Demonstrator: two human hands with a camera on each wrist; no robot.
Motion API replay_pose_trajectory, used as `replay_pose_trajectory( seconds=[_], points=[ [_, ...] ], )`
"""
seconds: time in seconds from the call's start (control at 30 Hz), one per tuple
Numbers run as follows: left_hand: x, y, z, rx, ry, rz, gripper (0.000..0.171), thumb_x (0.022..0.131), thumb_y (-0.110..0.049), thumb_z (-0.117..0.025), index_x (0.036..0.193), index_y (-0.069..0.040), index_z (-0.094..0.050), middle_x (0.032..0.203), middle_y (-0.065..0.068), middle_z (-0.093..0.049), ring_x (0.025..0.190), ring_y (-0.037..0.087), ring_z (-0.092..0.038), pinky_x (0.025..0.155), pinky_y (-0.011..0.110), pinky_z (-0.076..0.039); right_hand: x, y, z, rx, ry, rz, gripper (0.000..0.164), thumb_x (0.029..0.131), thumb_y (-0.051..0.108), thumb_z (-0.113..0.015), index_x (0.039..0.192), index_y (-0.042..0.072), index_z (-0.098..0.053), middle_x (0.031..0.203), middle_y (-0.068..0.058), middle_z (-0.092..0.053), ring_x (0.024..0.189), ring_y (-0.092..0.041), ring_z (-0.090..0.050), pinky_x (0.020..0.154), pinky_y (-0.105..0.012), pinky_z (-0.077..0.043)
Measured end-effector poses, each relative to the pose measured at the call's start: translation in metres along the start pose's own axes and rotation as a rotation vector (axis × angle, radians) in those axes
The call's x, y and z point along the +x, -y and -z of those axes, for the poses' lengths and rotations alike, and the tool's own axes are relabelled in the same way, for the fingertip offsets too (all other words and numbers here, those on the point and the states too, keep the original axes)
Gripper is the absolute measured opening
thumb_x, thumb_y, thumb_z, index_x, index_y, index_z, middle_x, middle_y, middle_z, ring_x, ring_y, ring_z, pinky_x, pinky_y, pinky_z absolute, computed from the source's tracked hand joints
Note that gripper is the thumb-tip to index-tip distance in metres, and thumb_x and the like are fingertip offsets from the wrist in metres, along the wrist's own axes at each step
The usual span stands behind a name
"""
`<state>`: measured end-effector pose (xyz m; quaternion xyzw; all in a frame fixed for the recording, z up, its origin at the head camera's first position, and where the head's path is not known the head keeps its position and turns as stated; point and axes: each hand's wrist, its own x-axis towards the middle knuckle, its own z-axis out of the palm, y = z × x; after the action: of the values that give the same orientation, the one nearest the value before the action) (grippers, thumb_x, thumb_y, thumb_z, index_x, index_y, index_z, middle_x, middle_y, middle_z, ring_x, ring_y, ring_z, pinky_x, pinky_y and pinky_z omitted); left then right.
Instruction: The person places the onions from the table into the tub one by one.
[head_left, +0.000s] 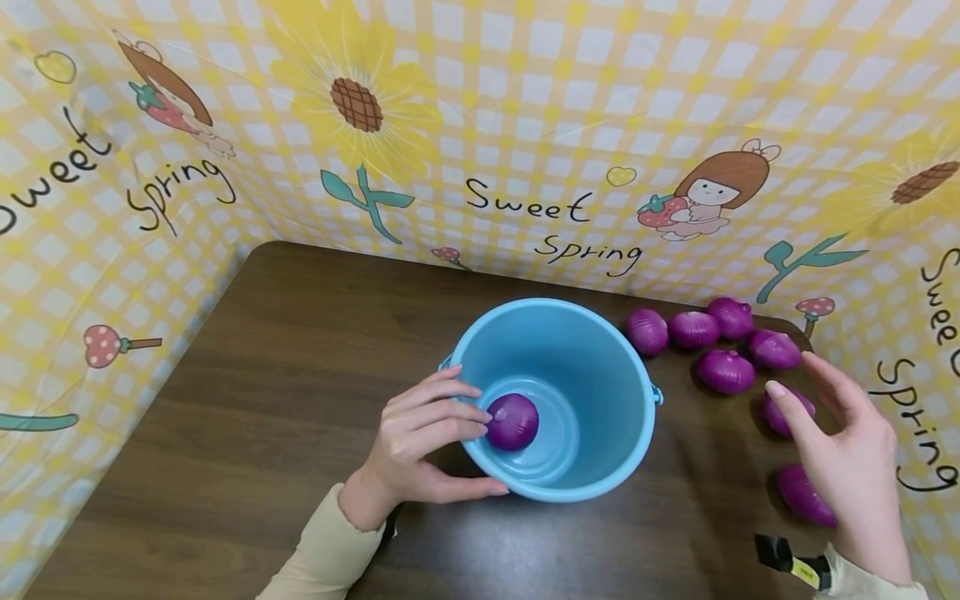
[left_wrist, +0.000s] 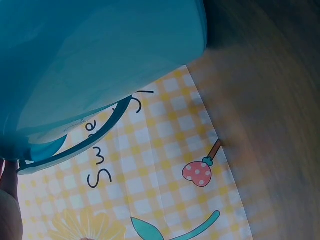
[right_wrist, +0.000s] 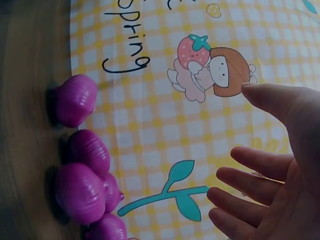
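And here stands the bucket [head_left: 555,350] on the table [head_left: 225,375], one onion [head_left: 513,422] inside it, toward the left! The left hand [head_left: 416,442] is at the left rim. Over to the right and farther back, five onions [head_left: 725,372] lie bunched; nearer the front, two more onions [head_left: 783,414] sit partly behind the right hand [head_left: 847,442]. The cloth [head_left: 540,125] rises behind everything, and to both sides.

Yellow-checked sheeting [head_left: 498,100] with printed sunflowers [head_left: 356,104] rises behind and on both sides of the dark, wood-grained table [head_left: 247,400].
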<state>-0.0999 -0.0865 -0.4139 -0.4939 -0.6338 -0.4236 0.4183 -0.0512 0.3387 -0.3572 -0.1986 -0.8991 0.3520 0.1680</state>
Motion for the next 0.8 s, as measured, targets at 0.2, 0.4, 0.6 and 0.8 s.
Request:
replay_pose_trajectory(
  seconds=[0.2, 0.4, 0.6, 0.8],
  points=[
    [0.000, 0.000, 0.000, -0.001, 0.002, 0.002, 0.049, 0.074, -0.050, -0.089, 0.082, -0.005, -0.073, 0.086, 0.008, -0.074, 0.087, 0.030, -0.072, 0.094, 0.057, -0.053, 0.001, -0.010, 0.004, -0.043, 0.030, -0.001, 0.061, 0.096, 0.036, -0.073, 0.151, 0.022, -0.051, 0.155, -0.007, -0.045, 0.139, -0.031, -0.044, 0.113, -0.019, -0.029],
    [0.000, -0.001, 0.000, -0.005, 0.001, 0.005, 0.048, 0.074, -0.050, -0.089, 0.082, -0.005, -0.073, 0.086, 0.008, -0.074, 0.087, 0.030, -0.071, 0.095, 0.057, -0.053, 0.000, -0.017, 0.008, -0.064, 0.038, -0.017, 0.063, 0.097, 0.037, -0.070, 0.153, 0.018, -0.049, 0.154, -0.011, -0.045, 0.137, -0.040, -0.044, 0.117, -0.027, -0.029],
    [0.001, -0.001, 0.000, -0.011, -0.001, 0.007, 0.048, 0.074, -0.049, -0.090, 0.082, -0.004, -0.073, 0.085, 0.008, -0.074, 0.086, 0.031, -0.071, 0.095, 0.057, -0.053, 0.000, -0.024, 0.014, -0.106, 0.053, -0.013, 0.066, 0.097, 0.040, -0.069, 0.154, 0.017, -0.046, 0.156, -0.011, -0.043, 0.136, -0.045, -0.044, 0.114, -0.019, -0.027],
    [0.001, -0.001, 0.000, -0.012, -0.001, 0.009, 0.048, 0.074, -0.049, -0.090, 0.082, -0.004, -0.073, 0.085, 0.009, -0.074, 0.086, 0.031, -0.072, 0.094, 0.057, -0.053, -0.001, -0.033, 0.016, -0.121, 0.072, -0.013, 0.068, 0.098, 0.040, -0.068, 0.156, 0.015, -0.043, 0.157, -0.012, -0.041, 0.135, -0.048, -0.043, 0.112, -0.015, -0.027]
  ],
)
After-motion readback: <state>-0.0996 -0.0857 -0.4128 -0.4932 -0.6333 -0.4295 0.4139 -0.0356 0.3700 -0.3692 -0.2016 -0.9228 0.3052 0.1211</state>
